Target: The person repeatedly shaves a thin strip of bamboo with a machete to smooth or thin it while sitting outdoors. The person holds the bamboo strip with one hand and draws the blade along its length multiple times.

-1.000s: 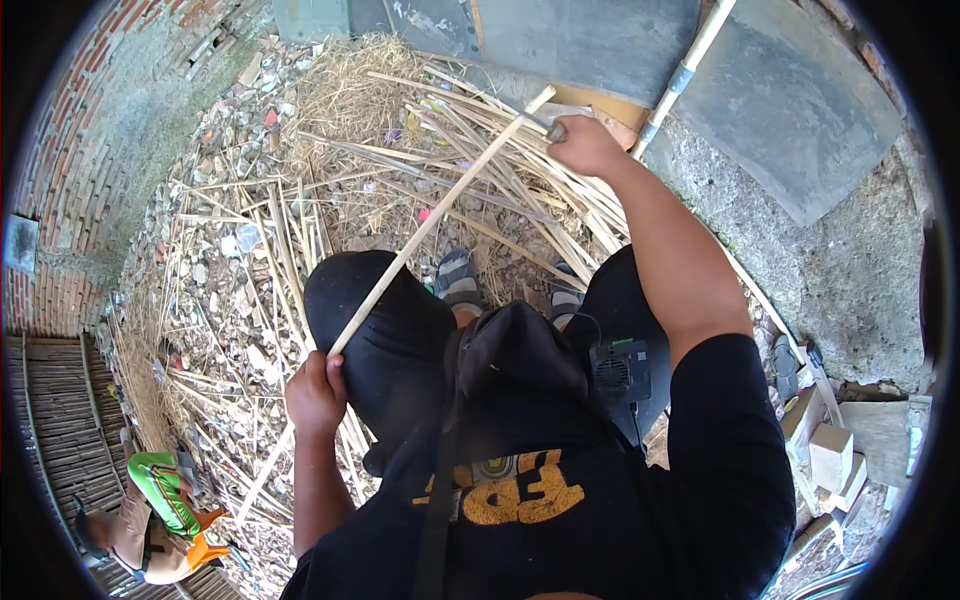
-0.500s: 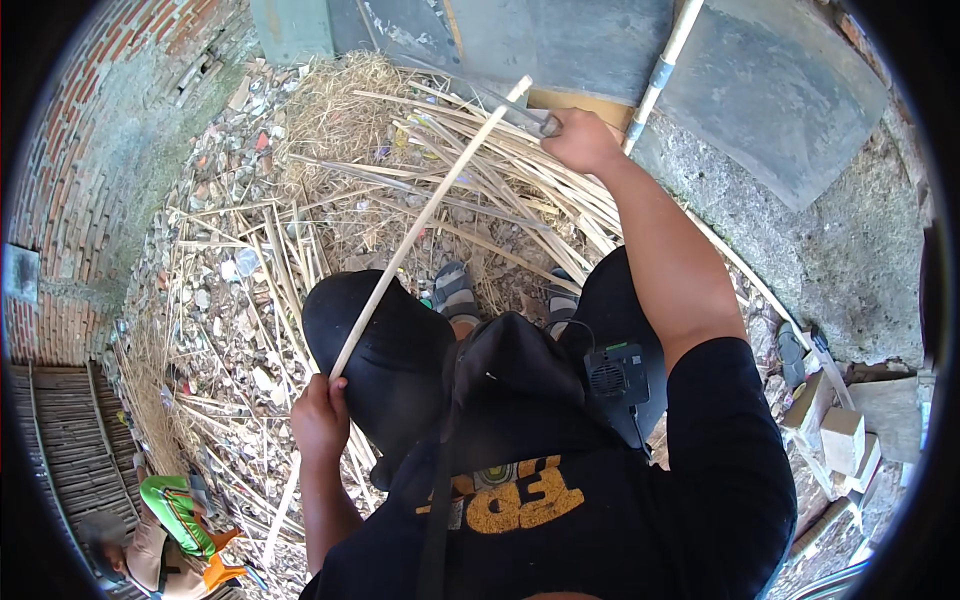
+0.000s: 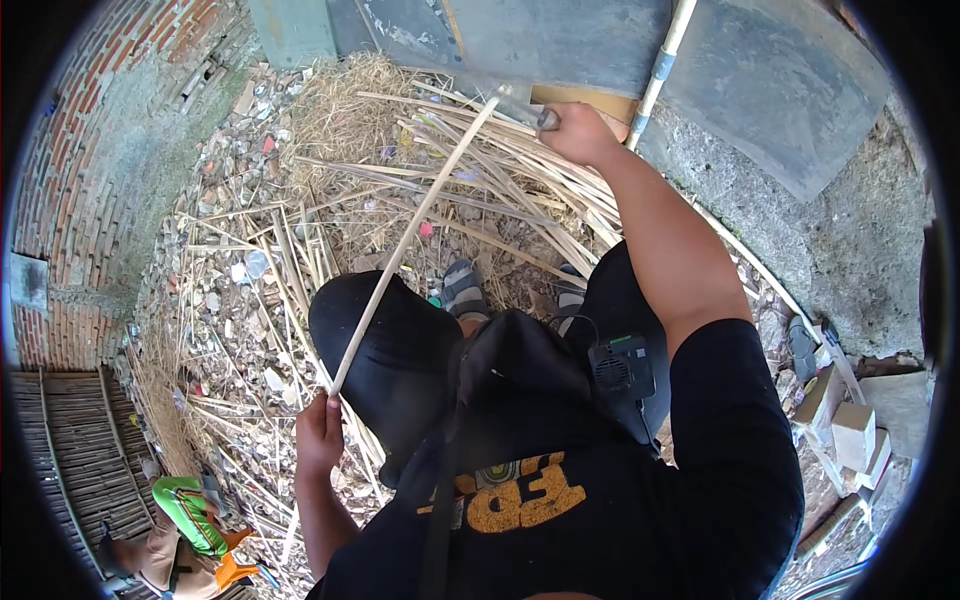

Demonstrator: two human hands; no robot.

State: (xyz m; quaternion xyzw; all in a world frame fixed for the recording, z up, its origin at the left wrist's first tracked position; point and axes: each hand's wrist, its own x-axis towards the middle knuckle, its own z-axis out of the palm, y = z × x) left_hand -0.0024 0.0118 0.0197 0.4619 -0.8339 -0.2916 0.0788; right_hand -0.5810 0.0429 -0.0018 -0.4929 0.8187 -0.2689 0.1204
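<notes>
My left hand (image 3: pixel 319 437) is closed around the lower end of a long, pale bamboo strip (image 3: pixel 414 232). The strip slants up across my bent left knee, its far end reaching toward the wall. My right hand (image 3: pixel 582 136), arm stretched forward, grips the dark handle of a large knife (image 3: pixel 549 120). Its blade is smeared by motion and lies close to the strip's far tip; whether they touch, I cannot tell. Under both hands, a heap of cut bamboo strips (image 3: pixel 530 205) lies on the ground beyond my sandalled feet.
Dry straw (image 3: pixel 350 105) lies by the far wall. A pale pole (image 3: pixel 662 68) leans near my right arm. Wooden blocks (image 3: pixel 853 438) sit at the right. Another person (image 3: pixel 165 550) sits at the lower left beside a bamboo fence (image 3: pixel 75 440). Rubble covers the ground.
The bamboo strip's far tip has shifted left and slightly down. My left hand has dropped a little. The knife blade has become more blurred, while my right hand stays nearly in place.
</notes>
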